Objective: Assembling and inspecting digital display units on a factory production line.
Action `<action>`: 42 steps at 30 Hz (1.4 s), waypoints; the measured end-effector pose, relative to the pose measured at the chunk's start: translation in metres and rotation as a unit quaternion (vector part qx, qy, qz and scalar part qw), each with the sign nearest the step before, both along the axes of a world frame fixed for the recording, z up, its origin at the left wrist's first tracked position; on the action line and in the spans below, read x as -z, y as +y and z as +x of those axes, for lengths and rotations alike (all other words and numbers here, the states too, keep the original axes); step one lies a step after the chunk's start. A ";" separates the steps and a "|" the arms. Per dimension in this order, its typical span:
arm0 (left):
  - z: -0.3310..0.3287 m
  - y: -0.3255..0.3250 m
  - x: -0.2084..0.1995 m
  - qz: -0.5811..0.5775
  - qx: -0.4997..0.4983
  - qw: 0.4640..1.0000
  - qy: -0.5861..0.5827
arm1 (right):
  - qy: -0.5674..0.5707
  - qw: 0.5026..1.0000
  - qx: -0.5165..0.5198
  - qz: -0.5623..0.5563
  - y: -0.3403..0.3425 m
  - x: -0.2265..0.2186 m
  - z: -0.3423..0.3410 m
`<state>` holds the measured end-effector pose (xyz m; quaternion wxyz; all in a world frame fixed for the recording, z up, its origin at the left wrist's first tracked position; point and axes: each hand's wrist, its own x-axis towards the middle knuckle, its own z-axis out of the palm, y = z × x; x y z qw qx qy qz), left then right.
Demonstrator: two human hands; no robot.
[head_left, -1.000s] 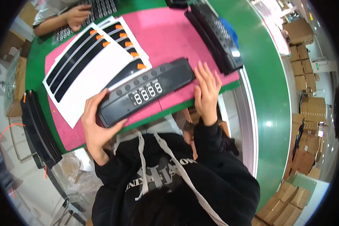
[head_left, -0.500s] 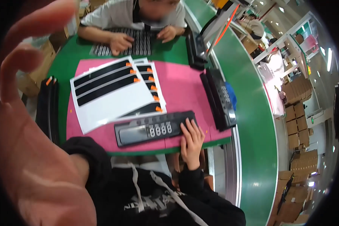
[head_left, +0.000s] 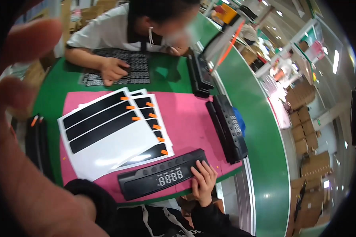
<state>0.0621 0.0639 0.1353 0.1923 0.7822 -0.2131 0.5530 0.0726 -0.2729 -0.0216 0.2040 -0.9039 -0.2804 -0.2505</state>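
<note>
A long black digital clock (head_left: 164, 175) lies on the pink mat near its front edge, showing white segment digits and a row of round buttons. My right hand (head_left: 204, 181) grips its right end, fingers over the top and thumb along the near side. Very close to the camera, my left hand (head_left: 31, 173) is raised on the left, its fingers curved and apart, with nothing visible in it. Behind the clock, white sheets (head_left: 110, 144) with black adhesive strips and orange tabs overlap on the mat.
Another black clock (head_left: 227, 130) stands at the mat's right edge, with a further black unit (head_left: 199, 75) behind it. Black bars (head_left: 37, 146) lie at the left. Across the green table, a co-worker's hand (head_left: 114, 70) rests on a sheet of printed labels (head_left: 138, 69).
The view has tilted up, so the table sits lower in the picture. The co-worker leans further forward. My right hand stays at the clock's end; my left remains raised.
</note>
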 end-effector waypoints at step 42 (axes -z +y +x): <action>0.046 -0.032 0.023 -0.173 0.209 0.961 0.045 | -0.026 0.999 -0.005 0.035 0.004 0.012 0.000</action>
